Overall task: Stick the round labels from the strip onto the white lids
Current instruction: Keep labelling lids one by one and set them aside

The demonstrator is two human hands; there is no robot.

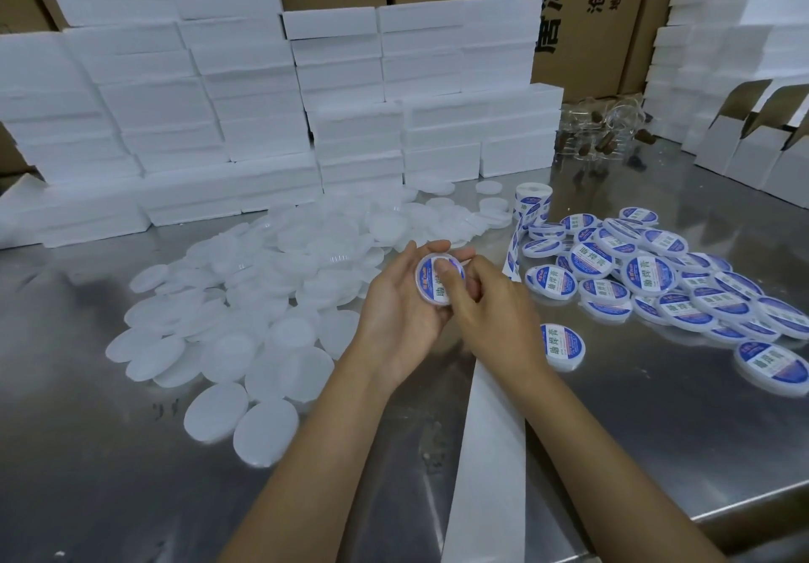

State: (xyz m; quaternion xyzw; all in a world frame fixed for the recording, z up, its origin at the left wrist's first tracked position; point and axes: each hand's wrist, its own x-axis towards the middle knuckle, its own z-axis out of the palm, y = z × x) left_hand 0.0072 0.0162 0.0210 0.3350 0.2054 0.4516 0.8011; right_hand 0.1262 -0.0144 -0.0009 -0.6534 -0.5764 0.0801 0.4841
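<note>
Two bare forearms, no sleeves in view; left hand (pixel 396 308) and right hand (pixel 490 313) ungloved, without rings or watch.

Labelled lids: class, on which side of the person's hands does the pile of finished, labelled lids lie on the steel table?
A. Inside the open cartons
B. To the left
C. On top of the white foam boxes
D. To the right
D: the pile of labelled lids lies on the table to the right of the hands, while the plain white lids spread out to the left.

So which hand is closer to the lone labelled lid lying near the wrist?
Right. The right hand sits just up and left of the lone labelled lid; the left hand lies beyond it, farther left.
</note>
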